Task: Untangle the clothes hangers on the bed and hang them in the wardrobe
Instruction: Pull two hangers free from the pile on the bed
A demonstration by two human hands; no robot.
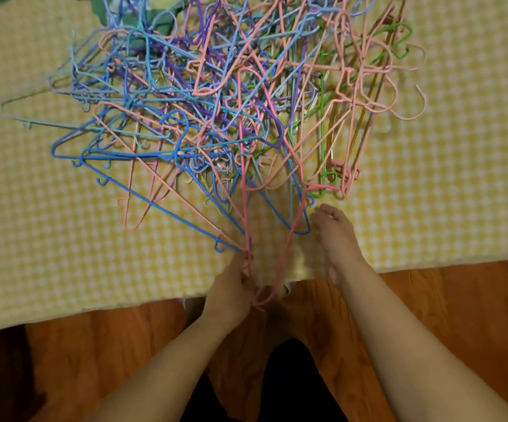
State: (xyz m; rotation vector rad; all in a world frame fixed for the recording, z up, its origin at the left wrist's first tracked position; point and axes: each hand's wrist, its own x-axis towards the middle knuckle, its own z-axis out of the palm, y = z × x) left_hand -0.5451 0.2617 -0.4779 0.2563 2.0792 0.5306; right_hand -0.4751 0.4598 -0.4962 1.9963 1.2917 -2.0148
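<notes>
Hangers (216,95) in one tangled heap, far too many and too interlaced to count, filled the upper centre of the frame on the bed (64,245), in blue, purple, teal, green and pink. Two hands worked at the bed's near edge in the lower centre: the left hand (231,287) pinched the corner of one bright pink hanger (248,214) drawn partly out of the heap. To the right, the right hand (336,236) lay flat on the sheet with fingers relaxed, holding nothing.

Hangers (216,102), frame centre: thin coated wire, smooth, slight sheen. Bed cover (48,239): matt woven checked cloth. Floor (459,300), bottom: glossy wood.
</notes>
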